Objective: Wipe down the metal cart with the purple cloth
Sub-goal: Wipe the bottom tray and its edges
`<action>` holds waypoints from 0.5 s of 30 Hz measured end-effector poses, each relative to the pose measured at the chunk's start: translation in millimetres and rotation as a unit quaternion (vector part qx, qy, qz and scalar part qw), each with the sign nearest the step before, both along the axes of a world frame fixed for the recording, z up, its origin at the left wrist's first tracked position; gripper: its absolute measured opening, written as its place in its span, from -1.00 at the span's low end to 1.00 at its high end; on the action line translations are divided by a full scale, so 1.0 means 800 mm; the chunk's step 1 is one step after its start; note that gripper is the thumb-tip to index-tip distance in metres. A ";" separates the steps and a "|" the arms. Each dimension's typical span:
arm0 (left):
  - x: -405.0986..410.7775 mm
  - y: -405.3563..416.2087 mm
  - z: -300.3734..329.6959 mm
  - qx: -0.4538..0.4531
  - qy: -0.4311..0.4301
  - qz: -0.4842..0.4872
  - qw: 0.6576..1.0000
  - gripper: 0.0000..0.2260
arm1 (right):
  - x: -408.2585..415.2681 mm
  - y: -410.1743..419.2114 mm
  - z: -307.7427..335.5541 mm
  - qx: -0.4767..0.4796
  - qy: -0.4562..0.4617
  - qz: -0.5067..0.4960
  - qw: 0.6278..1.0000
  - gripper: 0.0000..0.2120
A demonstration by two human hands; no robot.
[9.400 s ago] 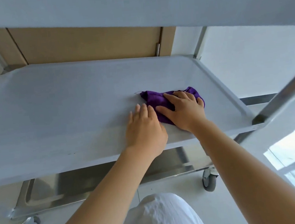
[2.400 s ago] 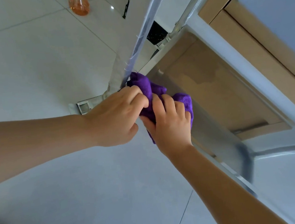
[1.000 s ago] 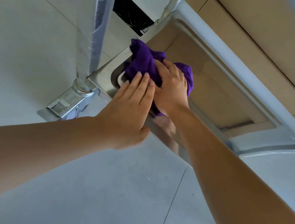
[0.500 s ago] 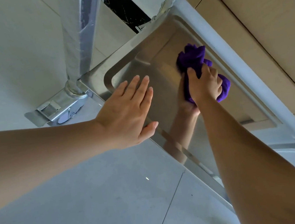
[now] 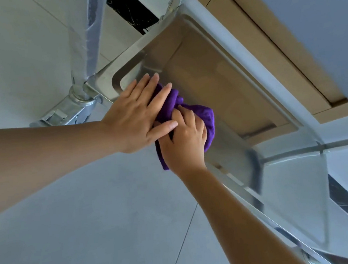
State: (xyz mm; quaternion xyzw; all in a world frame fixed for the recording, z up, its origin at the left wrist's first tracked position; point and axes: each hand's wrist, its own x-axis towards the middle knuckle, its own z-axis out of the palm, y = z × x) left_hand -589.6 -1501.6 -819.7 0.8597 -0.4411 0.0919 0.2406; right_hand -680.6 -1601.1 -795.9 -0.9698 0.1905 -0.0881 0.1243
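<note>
The bunched purple cloth point(image 5: 204, 115) lies on the shiny bottom shelf point(image 5: 215, 66) of the metal cart, near its left front corner. My right hand point(image 5: 183, 140) presses down on the cloth and grips it. My left hand point(image 5: 138, 114) lies flat with fingers spread, its fingertips over the cloth's left part and its thumb across my right hand. Most of the cloth is hidden under both hands.
A plastic-wrapped cart post point(image 5: 84, 40) rises at the shelf's left corner above a caster bracket point(image 5: 65, 115). An upper shelf edge point(image 5: 318, 17) overhangs at the right. A wooden door point(image 5: 271, 40) stands behind. Grey floor tiles point(image 5: 93, 228) spread below.
My right hand has dragged the cloth from the far side of the shelf back toward the near left corner. My left hand has shifted onto the cloth.
</note>
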 end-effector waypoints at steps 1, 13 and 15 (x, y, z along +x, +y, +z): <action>0.000 0.002 0.000 0.004 -0.013 -0.009 1.000 -0.26 | -0.008 0.002 -0.001 -0.018 -0.014 0.003 1.000 -0.53; 0.020 0.013 -0.003 0.081 -0.076 -0.030 0.993 -0.34 | -0.084 -0.075 -0.003 -0.055 -0.032 0.124 0.990 -0.54; 0.025 0.018 -0.003 0.088 -0.074 -0.029 0.993 -0.31 | -0.085 -0.074 -0.002 -0.040 -0.034 0.125 0.991 -0.54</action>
